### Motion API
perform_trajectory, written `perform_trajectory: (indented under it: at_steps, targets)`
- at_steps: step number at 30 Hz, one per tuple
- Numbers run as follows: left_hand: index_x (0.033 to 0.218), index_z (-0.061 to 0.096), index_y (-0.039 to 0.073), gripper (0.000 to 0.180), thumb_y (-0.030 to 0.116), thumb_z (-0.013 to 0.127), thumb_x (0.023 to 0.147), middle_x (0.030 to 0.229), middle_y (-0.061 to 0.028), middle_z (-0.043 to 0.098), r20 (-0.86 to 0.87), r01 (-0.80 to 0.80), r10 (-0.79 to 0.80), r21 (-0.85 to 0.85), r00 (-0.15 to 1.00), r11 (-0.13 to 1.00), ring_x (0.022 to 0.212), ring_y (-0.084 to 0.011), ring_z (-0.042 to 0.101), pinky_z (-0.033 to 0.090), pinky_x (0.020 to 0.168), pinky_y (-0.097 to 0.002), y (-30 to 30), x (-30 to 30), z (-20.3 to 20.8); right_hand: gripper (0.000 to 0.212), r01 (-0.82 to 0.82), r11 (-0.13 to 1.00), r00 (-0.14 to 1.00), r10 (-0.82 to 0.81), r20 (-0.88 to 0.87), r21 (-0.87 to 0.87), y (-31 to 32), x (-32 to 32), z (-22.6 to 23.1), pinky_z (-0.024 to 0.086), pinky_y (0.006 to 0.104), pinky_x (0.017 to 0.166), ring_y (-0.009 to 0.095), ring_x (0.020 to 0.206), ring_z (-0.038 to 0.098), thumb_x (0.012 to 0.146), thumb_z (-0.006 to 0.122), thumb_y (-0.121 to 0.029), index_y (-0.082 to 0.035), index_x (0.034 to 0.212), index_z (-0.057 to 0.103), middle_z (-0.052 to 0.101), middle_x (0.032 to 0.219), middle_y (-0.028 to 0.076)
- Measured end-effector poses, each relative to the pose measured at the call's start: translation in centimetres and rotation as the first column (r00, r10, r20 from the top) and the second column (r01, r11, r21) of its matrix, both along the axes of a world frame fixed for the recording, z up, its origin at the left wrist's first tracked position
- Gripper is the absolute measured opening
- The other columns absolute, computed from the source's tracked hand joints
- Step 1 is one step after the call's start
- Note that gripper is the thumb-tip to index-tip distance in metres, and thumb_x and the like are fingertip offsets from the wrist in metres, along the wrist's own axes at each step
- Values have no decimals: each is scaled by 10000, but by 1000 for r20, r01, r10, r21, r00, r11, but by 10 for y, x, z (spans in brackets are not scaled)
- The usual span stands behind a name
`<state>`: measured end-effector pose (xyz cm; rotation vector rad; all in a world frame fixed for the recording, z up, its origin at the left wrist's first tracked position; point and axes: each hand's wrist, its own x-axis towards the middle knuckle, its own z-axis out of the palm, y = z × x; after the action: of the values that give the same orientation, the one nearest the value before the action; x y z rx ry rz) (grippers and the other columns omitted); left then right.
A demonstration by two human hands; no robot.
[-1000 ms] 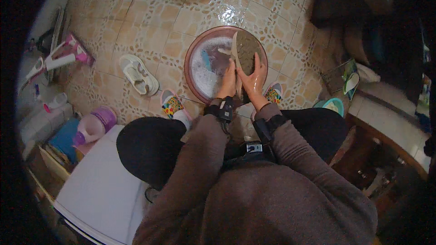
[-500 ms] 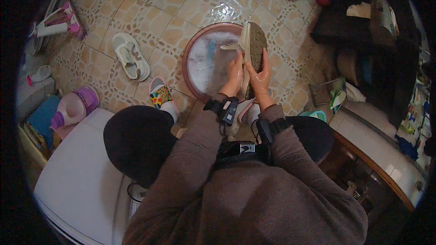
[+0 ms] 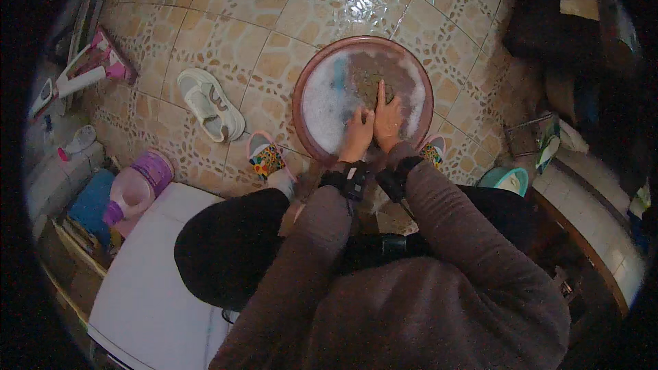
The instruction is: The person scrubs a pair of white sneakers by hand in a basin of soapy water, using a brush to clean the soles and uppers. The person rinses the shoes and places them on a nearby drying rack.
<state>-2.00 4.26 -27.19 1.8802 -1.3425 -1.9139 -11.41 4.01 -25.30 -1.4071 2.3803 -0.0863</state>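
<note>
The floor (image 3: 226, 34) is tan tile with a stone pattern, wet and shining beyond a round reddish-brown basin (image 3: 299, 99). In the basin are white suds, murky water and 1 shoe (image 3: 368, 72), its brown sole facing up. The person's right hand (image 3: 389, 122) lies over the sole, index finger stretched out; the left hand (image 3: 358, 133) sits beside it, fingers bent. Whether either grips the shoe cannot be told. A white sneaker (image 3: 211, 106) lies on the tiles to the left, near 2 colourful slippers (image 3: 266, 161). Around the edges are a purple-labelled jug (image 3: 140, 188) and a turquoise bowl (image 3: 523, 179).
</note>
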Motion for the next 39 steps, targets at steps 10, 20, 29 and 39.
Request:
perform_trajectory:
  at_steps: [10,20,29,39]
  targets:
    - [1245,591,-9,560,457,457,964,1159,-262,629,105,130,-137,70,985,989,1042,-420,602,478,875,-463,-10,6,-24,768,35,999,998,-34,-55,6,11,-4,-35,400,571,931,484,1127,480,777,720,-300,-106,1447,399,461,1258,339]
    - [1429,431,74,713,616,411,966,1385,-54,515,-360,-329,727,714,585,618,1232,-260,497,397,1021,-418,25,14,-20,868,138,930,987,-99,130,-340,13,-4,67,408,522,946,489,1113,485,716,807,-339,-171,1463,399,484,1216,349]
    - [1384,467,68,706,609,513,932,1364,-89,529,-363,-384,922,839,134,386,1237,-256,511,394,1058,-420,34,2,112,839,323,838,936,-214,279,-441,4,-17,101,402,443,1004,417,1176,495,747,803,-326,-29,1430,418,514,1266,260]
    - [1278,536,66,633,602,476,946,1144,-100,644,-399,-392,904,815,154,426,977,-264,651,521,828,-444,7,-25,107,804,517,775,728,-174,664,-364,-13,-23,137,450,350,947,256,1082,587,799,768,-211,36,1451,367,578,1266,199]
